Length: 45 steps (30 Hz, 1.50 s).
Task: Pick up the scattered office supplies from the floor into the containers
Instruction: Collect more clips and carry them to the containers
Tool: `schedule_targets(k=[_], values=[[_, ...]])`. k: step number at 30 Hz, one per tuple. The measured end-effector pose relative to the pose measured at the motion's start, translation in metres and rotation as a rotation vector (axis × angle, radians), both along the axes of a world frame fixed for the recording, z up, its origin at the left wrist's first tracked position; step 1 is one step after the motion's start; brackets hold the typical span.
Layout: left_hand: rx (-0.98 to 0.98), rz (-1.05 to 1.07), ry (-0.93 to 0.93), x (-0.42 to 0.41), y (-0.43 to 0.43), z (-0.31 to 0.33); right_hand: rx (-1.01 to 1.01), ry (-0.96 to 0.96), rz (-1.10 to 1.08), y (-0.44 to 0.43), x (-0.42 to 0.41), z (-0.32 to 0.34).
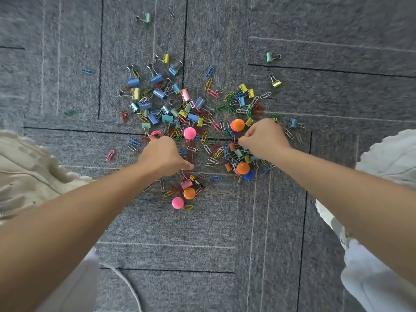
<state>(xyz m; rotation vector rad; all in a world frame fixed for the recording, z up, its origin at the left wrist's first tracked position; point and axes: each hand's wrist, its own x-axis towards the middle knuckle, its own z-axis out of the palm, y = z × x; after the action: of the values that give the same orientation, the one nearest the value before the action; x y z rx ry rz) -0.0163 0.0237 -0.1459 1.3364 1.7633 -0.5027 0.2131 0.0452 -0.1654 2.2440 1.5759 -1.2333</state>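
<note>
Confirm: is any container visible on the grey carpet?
No; the grey carpet shows only scattered clips, round magnets and both hands, left and right.

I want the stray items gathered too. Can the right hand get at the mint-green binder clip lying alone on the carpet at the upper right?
Probably yes, with a longer stretch. The right hand is down in the main pile, and only bare grey carpet lies between it and the mint-green binder clip, so nothing blocks the way.

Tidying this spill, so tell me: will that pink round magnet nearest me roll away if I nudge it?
Probably it slides rather than rolls: the pink round magnet seems to lie flat on carpet. Its smooth dome looks slippery. It may drag the yellow paper clip touching it.
</note>
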Motion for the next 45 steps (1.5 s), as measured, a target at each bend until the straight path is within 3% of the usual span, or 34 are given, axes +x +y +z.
schedule_targets(k=[4, 8, 10, 13, 20, 24, 29, 31, 34, 39, 42, 45], values=[[-0.056, 0.057, -0.083, -0.005, -0.003, -0.006, -0.103, 0.288, -0.027, 0.004, 0.002, 0.011], [-0.124, 0.144, -0.196, -0.014, -0.007, -0.003, -0.306, 0.648, -0.396, 0.011, 0.015, 0.018], [-0.177, 0.154, -0.221, -0.02, -0.004, 0.003, -0.364, 0.735, -0.479, 0.012, 0.021, 0.021], [-0.234, 0.179, -0.23, -0.029, 0.002, 0.01, -0.338, 0.637, -0.351, 0.011, 0.021, 0.022], [-0.259, 0.252, -0.33, -0.028, 0.014, 0.024, 0.011, 0.141, 0.454, 0.008, 0.005, 0.023], [-0.298, 0.344, -0.269, -0.033, 0.016, 0.02, 0.03, -0.094, 0.644, 0.008, -0.003, 0.02], [-0.367, 0.438, -0.274, -0.028, 0.008, 0.026, 0.006, -0.126, 0.725, 0.012, -0.017, 0.017], [-0.386, 0.488, -0.293, -0.025, 0.003, 0.03, -0.033, -0.039, 0.765, 0.017, -0.016, 0.015], [-0.312, 0.522, -0.287, -0.015, -0.008, 0.032, -0.112, 0.277, 0.625, 0.024, -0.005, 0.019], [-0.111, 0.494, -0.071, -0.008, -0.04, 0.015, -0.319, 0.768, 0.015, 0.033, 0.014, 0.03], [-0.134, 0.59, 0.046, 0.002, -0.059, 0.011, -0.364, 0.872, -0.071, 0.042, 0.018, 0.036], [-0.109, 0.658, 0.146, 0.018, -0.071, 0.01, -0.368, 0.81, 0.038, 0.047, 0.021, 0.034]])
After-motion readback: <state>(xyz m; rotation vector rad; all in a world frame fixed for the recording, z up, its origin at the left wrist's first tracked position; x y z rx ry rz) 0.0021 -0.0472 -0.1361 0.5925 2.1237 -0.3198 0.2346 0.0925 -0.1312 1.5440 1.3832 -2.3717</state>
